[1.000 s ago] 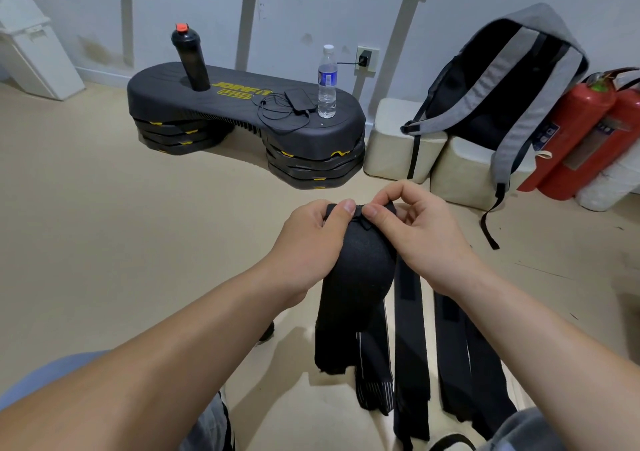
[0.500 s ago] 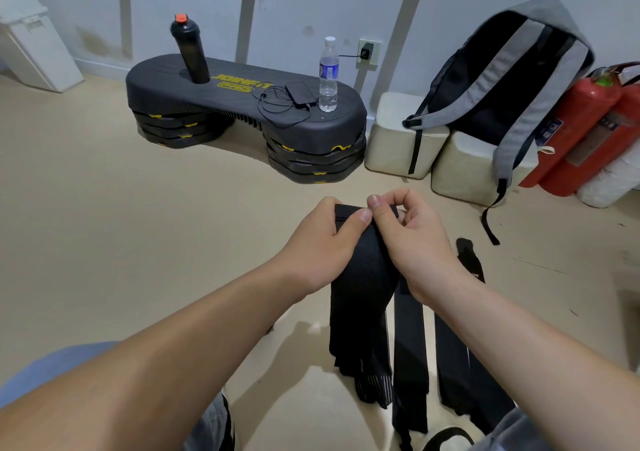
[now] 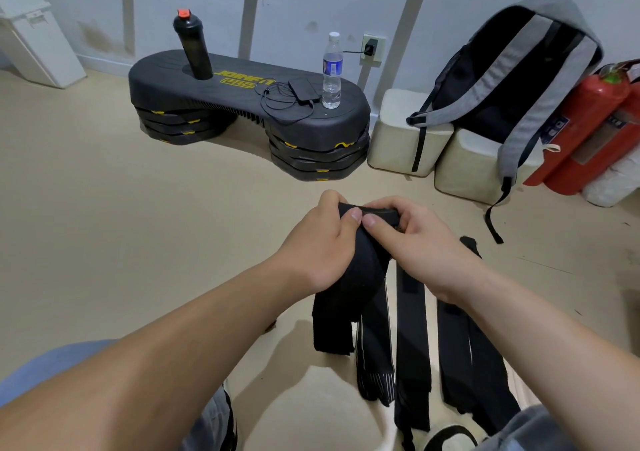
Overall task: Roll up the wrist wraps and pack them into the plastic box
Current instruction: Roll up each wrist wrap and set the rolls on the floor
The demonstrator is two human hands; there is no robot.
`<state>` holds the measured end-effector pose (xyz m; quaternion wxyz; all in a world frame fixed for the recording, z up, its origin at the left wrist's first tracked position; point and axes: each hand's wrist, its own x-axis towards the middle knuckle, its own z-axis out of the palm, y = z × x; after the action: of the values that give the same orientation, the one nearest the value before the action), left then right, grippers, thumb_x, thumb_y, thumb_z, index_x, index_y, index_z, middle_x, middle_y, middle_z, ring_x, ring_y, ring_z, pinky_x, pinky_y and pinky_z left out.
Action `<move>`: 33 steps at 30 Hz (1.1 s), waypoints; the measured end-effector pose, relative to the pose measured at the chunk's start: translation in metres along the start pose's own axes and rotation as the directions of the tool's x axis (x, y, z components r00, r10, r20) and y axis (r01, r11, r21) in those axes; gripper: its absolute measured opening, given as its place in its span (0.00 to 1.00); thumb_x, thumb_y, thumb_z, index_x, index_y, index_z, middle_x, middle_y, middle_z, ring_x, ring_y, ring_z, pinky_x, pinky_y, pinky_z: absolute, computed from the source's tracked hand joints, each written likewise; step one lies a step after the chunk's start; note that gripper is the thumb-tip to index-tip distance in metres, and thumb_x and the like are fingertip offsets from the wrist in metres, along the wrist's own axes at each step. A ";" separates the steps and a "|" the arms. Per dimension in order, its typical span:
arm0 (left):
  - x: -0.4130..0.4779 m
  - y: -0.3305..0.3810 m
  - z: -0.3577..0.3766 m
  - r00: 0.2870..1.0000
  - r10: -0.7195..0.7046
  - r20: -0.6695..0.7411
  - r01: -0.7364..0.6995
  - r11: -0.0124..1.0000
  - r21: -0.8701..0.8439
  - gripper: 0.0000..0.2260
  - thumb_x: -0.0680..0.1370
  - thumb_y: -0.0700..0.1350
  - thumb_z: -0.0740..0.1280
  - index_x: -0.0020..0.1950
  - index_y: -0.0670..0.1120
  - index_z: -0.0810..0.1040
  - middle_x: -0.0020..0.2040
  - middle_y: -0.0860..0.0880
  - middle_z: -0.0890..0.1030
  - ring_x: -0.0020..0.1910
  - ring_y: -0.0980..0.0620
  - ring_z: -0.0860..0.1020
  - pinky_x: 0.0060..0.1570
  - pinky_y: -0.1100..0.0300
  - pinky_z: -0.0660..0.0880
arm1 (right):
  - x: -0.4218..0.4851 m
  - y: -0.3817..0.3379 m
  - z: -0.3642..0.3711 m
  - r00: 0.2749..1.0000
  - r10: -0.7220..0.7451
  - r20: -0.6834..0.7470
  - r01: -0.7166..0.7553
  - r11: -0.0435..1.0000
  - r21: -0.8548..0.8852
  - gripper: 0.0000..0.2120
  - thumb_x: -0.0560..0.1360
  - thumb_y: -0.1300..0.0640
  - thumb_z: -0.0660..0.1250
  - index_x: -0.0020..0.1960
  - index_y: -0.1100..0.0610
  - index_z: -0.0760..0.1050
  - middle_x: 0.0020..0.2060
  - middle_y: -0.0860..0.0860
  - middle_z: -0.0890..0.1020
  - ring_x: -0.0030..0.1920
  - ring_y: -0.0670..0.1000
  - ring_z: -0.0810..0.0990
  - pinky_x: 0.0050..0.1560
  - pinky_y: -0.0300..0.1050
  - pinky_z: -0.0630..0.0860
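Note:
A black wrist wrap (image 3: 349, 291) hangs in front of me, its top end folded over between both hands. My left hand (image 3: 318, 243) grips that top end from the left, thumb on the near face. My right hand (image 3: 412, 239) pinches the same end from the right, thumb beside the left thumb. The wrap's loose tail drops down to the floor. Other black wraps (image 3: 412, 340) lie in long strips on the floor below my right forearm. No plastic box is in view.
A black step platform (image 3: 242, 104) carries a black shaker bottle (image 3: 194, 49), a water bottle (image 3: 332, 70) and a power bank. A grey backpack (image 3: 519, 70) leans on white blocks (image 3: 408, 132). Red fire extinguishers (image 3: 588, 121) stand at the right.
Both hands have dropped slightly and drawn closer, with the thumbs now side by side on the wrap's folded top end. The fold looks tighter.

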<state>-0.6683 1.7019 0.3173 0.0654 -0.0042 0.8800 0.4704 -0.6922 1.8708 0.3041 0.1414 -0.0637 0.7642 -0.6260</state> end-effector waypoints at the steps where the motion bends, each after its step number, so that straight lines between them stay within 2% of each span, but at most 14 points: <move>1: 0.000 -0.001 -0.001 1.000 0.014 0.004 -0.014 1.000 0.012 0.10 0.88 0.52 0.57 0.58 0.46 0.70 0.52 0.48 0.79 0.53 0.46 0.78 0.54 0.47 0.76 | -0.001 -0.001 -0.001 1.000 -0.010 0.013 0.010 1.000 0.017 0.08 0.83 0.60 0.69 0.61 0.57 0.81 0.49 0.52 0.88 0.49 0.47 0.86 0.51 0.43 0.82; 3: 0.000 -0.001 -0.004 0.999 0.050 0.004 -0.050 0.999 0.021 0.09 0.88 0.51 0.58 0.57 0.47 0.71 0.49 0.49 0.80 0.50 0.48 0.78 0.50 0.49 0.75 | -0.003 -0.003 -0.001 1.000 -0.023 0.015 0.022 0.998 0.062 0.06 0.82 0.62 0.69 0.59 0.59 0.81 0.43 0.50 0.87 0.42 0.44 0.85 0.43 0.36 0.79; 5: -0.001 -0.002 -0.007 0.997 0.078 0.006 -0.078 0.997 0.002 0.08 0.87 0.51 0.60 0.56 0.48 0.73 0.46 0.52 0.79 0.46 0.52 0.77 0.44 0.54 0.73 | -0.003 -0.004 -0.001 1.000 -0.024 -0.010 0.025 0.996 0.083 0.05 0.82 0.63 0.70 0.55 0.57 0.82 0.41 0.51 0.87 0.40 0.45 0.84 0.41 0.37 0.79; 8: -0.002 -0.003 -0.007 0.997 0.080 0.017 -0.079 0.996 -0.051 0.06 0.87 0.50 0.62 0.54 0.49 0.75 0.44 0.53 0.79 0.42 0.56 0.76 0.40 0.59 0.70 | -0.003 -0.004 0.000 0.996 -0.074 -0.044 0.073 0.997 -0.015 0.05 0.80 0.62 0.71 0.51 0.53 0.82 0.40 0.51 0.86 0.40 0.47 0.83 0.44 0.45 0.79; 11: -0.001 -0.002 -0.007 1.000 0.021 0.006 -0.020 0.983 -0.182 0.07 0.86 0.50 0.64 0.54 0.48 0.79 0.42 0.54 0.80 0.38 0.59 0.76 0.40 0.63 0.72 | -0.004 -0.004 0.000 0.978 -0.195 -0.068 0.179 0.965 -0.193 0.08 0.77 0.60 0.69 0.51 0.48 0.81 0.41 0.44 0.84 0.43 0.45 0.81 0.49 0.46 0.78; 15: 0.003 0.003 -0.013 0.983 -0.120 0.139 0.165 0.908 -0.384 0.21 0.88 0.57 0.56 0.56 0.45 0.82 0.42 0.50 0.83 0.40 0.53 0.81 0.43 0.55 0.80 | -0.006 -0.007 0.002 0.949 -0.309 -0.060 0.281 0.918 -0.279 0.13 0.78 0.64 0.68 0.52 0.46 0.79 0.45 0.42 0.84 0.49 0.45 0.82 0.54 0.43 0.78; 17: 0.003 0.002 -0.013 0.973 -0.128 0.192 0.198 0.889 -0.413 0.22 0.88 0.58 0.54 0.57 0.46 0.83 0.43 0.48 0.84 0.42 0.52 0.82 0.46 0.53 0.81 | -0.007 -0.007 0.003 0.939 -0.342 -0.047 0.312 0.900 -0.306 0.12 0.78 0.65 0.69 0.52 0.47 0.79 0.43 0.38 0.84 0.46 0.42 0.82 0.50 0.37 0.76; 19: 0.002 0.000 -0.011 0.972 -0.117 0.204 0.198 0.877 -0.438 0.19 0.88 0.57 0.57 0.59 0.48 0.84 0.47 0.45 0.86 0.44 0.52 0.83 0.50 0.50 0.82 | -0.008 -0.006 0.003 0.938 -0.344 -0.029 0.315 0.887 -0.339 0.11 0.79 0.66 0.68 0.52 0.50 0.79 0.37 0.33 0.81 0.37 0.38 0.79 0.41 0.29 0.70; 21: 0.003 -0.001 -0.009 0.973 -0.112 0.204 0.200 0.850 -0.487 0.15 0.88 0.53 0.61 0.62 0.48 0.85 0.49 0.46 0.87 0.44 0.54 0.83 0.47 0.55 0.83 | -0.008 -0.005 0.003 0.943 -0.330 -0.034 0.298 0.888 -0.350 0.09 0.79 0.66 0.68 0.51 0.52 0.78 0.34 0.34 0.79 0.31 0.40 0.75 0.35 0.29 0.68; 23: 0.003 -0.001 -0.007 0.974 -0.116 0.195 0.205 0.817 -0.540 0.12 0.87 0.49 0.63 0.61 0.46 0.84 0.48 0.48 0.86 0.42 0.55 0.82 0.43 0.59 0.81 | -0.008 -0.005 0.005 0.951 -0.304 -0.062 0.268 0.904 -0.334 0.09 0.79 0.64 0.67 0.51 0.50 0.77 0.38 0.36 0.82 0.37 0.41 0.78 0.39 0.32 0.71; 25: 0.004 -0.002 -0.005 0.979 -0.129 0.156 0.195 0.817 -0.543 0.10 0.87 0.47 0.64 0.57 0.44 0.84 0.47 0.47 0.85 0.42 0.53 0.82 0.43 0.60 0.80 | -0.007 -0.005 0.007 0.966 -0.245 -0.085 0.210 0.931 -0.298 0.10 0.80 0.62 0.66 0.52 0.47 0.77 0.45 0.37 0.83 0.47 0.40 0.81 0.48 0.33 0.74; 28: 0.004 -0.002 -0.004 0.985 -0.146 0.089 0.171 0.843 -0.509 0.09 0.86 0.45 0.65 0.52 0.45 0.84 0.44 0.47 0.84 0.40 0.53 0.81 0.39 0.62 0.77 | -0.006 -0.004 0.009 0.994 -0.097 -0.050 0.089 0.986 -0.141 0.10 0.81 0.62 0.65 0.56 0.47 0.77 0.50 0.44 0.84 0.54 0.46 0.83 0.57 0.45 0.79; 31: 0.004 0.000 -0.005 0.987 -0.151 0.051 0.155 0.842 -0.516 0.08 0.86 0.44 0.66 0.51 0.45 0.84 0.43 0.48 0.84 0.40 0.54 0.81 0.37 0.66 0.76 | -0.002 -0.006 0.005 0.999 0.021 0.035 -0.023 0.998 0.057 0.10 0.82 0.62 0.66 0.58 0.49 0.78 0.52 0.50 0.85 0.51 0.48 0.83 0.52 0.47 0.78; 33: 0.004 0.000 -0.006 0.990 -0.137 0.042 0.139 0.840 -0.525 0.07 0.86 0.43 0.66 0.53 0.45 0.84 0.45 0.48 0.84 0.42 0.54 0.82 0.38 0.66 0.77 | 0.000 -0.010 0.000 0.995 0.072 0.073 -0.084 0.979 0.188 0.09 0.79 0.55 0.69 0.58 0.51 0.80 0.52 0.52 0.84 0.49 0.49 0.81 0.50 0.47 0.75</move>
<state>-0.6731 1.6978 0.3202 0.0965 -0.0847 0.7149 0.6873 -0.6932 1.8684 0.3137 0.1963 -0.0403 0.6977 -0.6878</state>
